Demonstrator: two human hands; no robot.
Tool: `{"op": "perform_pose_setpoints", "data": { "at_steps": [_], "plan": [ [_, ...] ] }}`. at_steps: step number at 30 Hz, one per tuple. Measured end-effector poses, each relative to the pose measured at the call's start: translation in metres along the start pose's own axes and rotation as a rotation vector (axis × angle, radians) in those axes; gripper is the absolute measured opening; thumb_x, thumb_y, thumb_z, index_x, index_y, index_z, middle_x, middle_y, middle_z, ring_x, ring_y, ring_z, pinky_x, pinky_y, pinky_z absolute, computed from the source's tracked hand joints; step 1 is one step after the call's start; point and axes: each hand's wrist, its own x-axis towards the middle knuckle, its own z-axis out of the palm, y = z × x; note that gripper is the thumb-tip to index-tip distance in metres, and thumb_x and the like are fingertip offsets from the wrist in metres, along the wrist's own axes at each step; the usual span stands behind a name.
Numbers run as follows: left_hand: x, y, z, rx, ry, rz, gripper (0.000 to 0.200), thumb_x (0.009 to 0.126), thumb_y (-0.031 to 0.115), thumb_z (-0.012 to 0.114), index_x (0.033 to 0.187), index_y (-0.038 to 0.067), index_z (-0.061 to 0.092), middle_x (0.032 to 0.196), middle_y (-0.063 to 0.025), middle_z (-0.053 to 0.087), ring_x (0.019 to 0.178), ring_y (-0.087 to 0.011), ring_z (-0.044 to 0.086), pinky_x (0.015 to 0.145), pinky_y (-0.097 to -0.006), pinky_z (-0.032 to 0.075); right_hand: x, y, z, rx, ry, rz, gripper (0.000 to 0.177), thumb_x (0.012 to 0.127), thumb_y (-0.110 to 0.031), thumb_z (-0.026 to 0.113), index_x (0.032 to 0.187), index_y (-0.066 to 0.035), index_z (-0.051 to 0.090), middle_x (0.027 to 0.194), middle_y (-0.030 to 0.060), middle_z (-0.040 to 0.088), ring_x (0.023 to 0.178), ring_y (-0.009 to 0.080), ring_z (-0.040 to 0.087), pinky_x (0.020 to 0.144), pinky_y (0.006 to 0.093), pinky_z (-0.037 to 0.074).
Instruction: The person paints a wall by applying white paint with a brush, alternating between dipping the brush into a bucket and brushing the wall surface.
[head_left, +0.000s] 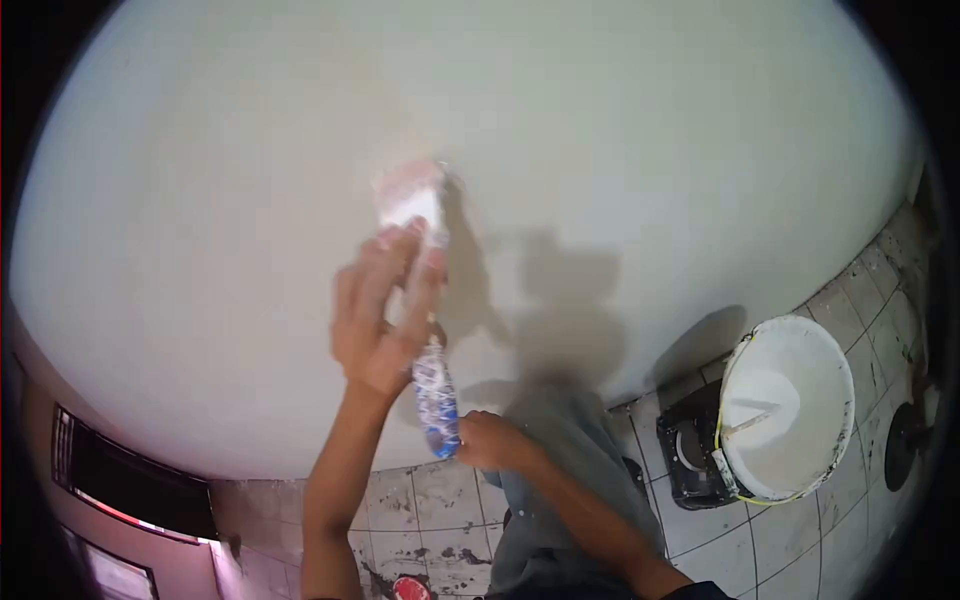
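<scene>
A wide paint brush (436, 395) with a blue and white handle is held up against the pale wall (250, 200). Its head, smeared by motion, touches the wall. My left hand (385, 310) grips the brush near its head, the fingers laid along it. Lower down, my right hand (490, 440) is closed at the bottom end of the blue handle, in front of my grey trouser leg.
At the right a white bucket (845, 410) with pale paint and a stick in it leans beside a black stand (685, 455) on the tiled floor (730, 550). A red round object (411, 588) lies at the bottom. Dark window frames show at lower left.
</scene>
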Motion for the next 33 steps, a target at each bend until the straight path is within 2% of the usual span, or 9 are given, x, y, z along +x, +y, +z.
{"op": "perform_pose_setpoints", "data": {
  "at_steps": [3, 5, 10, 13, 18, 20, 23, 28, 33],
  "plan": [
    [-0.066, 0.018, 0.034, 0.055, -0.096, 0.042, 0.023, 0.076, -0.005, 0.078, 0.096, 0.003, 0.070, 0.110, -0.0210, 0.073, 0.079, -0.0307, 0.067, 0.073, -0.0391, 0.062, -0.003, 0.014, 0.002, 0.087, -0.036, 0.044, 0.024, 0.098, -0.031, 0.059, 0.099, -0.008, 0.067, 0.085, 0.0191, 0.070, 0.086, 0.0379, 0.069, 0.080, 0.0499, 0.052],
    [-0.094, 0.030, 0.039, 0.016, -0.128, 0.005, 0.030, 0.075, -0.002, 0.080, 0.103, 0.005, 0.072, 0.113, -0.0160, 0.073, 0.084, -0.0301, 0.069, 0.072, -0.0368, 0.061, 0.004, 0.018, 0.013, 0.179, -0.030, 0.078, 0.024, 0.098, -0.031, 0.058, 0.100, -0.009, 0.068, 0.085, 0.0187, 0.070, 0.085, 0.0381, 0.069, 0.080, 0.0497, 0.052],
    [-0.132, 0.054, 0.035, -0.112, -0.208, -0.066, 0.037, 0.069, 0.005, 0.081, 0.105, 0.006, 0.073, 0.115, -0.0138, 0.072, 0.087, -0.0299, 0.070, 0.068, -0.0333, 0.060, 0.000, 0.021, 0.022, 0.001, 0.200, -0.206, 0.021, 0.094, -0.025, 0.065, 0.105, -0.007, 0.067, 0.087, 0.0174, 0.071, 0.084, 0.0384, 0.069, 0.080, 0.0477, 0.053],
    [-0.125, 0.065, 0.020, -0.330, -0.354, -0.296, 0.025, 0.074, 0.004, 0.071, 0.099, 0.004, 0.071, 0.108, -0.0151, 0.073, 0.077, -0.0288, 0.067, 0.062, -0.0334, 0.056, -0.003, 0.023, 0.026, -0.056, 0.135, -0.184, 0.022, 0.092, -0.023, 0.067, 0.107, -0.006, 0.067, 0.090, 0.0166, 0.071, 0.086, 0.0389, 0.069, 0.081, 0.0476, 0.054],
    [-0.117, 0.064, 0.009, -0.397, -0.277, -0.209, 0.025, 0.072, 0.003, 0.071, 0.097, 0.000, 0.069, 0.108, -0.0146, 0.073, 0.078, -0.0299, 0.067, 0.059, -0.0327, 0.054, 0.011, 0.054, 0.059, -0.054, 0.325, -0.322, 0.021, 0.094, -0.028, 0.062, 0.103, -0.010, 0.068, 0.091, 0.0155, 0.072, 0.087, 0.0376, 0.069, 0.081, 0.0488, 0.054],
    [-0.109, 0.044, 0.015, -0.400, -0.191, -0.164, 0.026, 0.071, 0.002, 0.072, 0.097, 0.000, 0.069, 0.108, -0.0148, 0.074, 0.078, -0.0306, 0.066, 0.060, -0.0323, 0.055, 0.005, 0.033, 0.039, -0.035, 0.106, -0.122, 0.020, 0.094, -0.029, 0.061, 0.100, -0.011, 0.068, 0.088, 0.0150, 0.072, 0.086, 0.0367, 0.070, 0.079, 0.0491, 0.053],
    [-0.092, 0.011, 0.028, -0.369, -0.065, -0.103, 0.028, 0.068, 0.000, 0.074, 0.095, 0.000, 0.068, 0.109, -0.0146, 0.074, 0.078, -0.0313, 0.066, 0.062, -0.0328, 0.057, -0.001, 0.004, 0.017, -0.053, 0.038, -0.063, 0.018, 0.094, -0.027, 0.061, 0.096, -0.010, 0.067, 0.083, 0.0143, 0.071, 0.083, 0.0368, 0.070, 0.078, 0.0494, 0.053],
    [-0.056, 0.010, 0.016, -0.140, -0.017, -0.109, 0.030, 0.065, 0.000, 0.079, 0.093, 0.002, 0.068, 0.112, -0.0143, 0.075, 0.086, -0.0316, 0.067, 0.066, -0.0367, 0.059, -0.002, 0.014, 0.021, -0.032, 0.086, -0.114, 0.013, 0.095, -0.025, 0.062, 0.096, -0.012, 0.064, 0.082, 0.0122, 0.070, 0.079, 0.0360, 0.068, 0.072, 0.0493, 0.051],
    [-0.066, 0.021, 0.015, -0.047, -0.061, 0.053, 0.021, 0.074, 0.000, 0.079, 0.091, 0.006, 0.069, 0.112, -0.0141, 0.074, 0.083, -0.0291, 0.066, 0.072, -0.0375, 0.062, 0.008, 0.033, 0.033, -0.040, 0.039, -0.090, 0.018, 0.094, -0.022, 0.062, 0.090, -0.005, 0.065, 0.080, 0.0164, 0.070, 0.082, 0.0385, 0.069, 0.077, 0.0504, 0.053]
  ]
}}
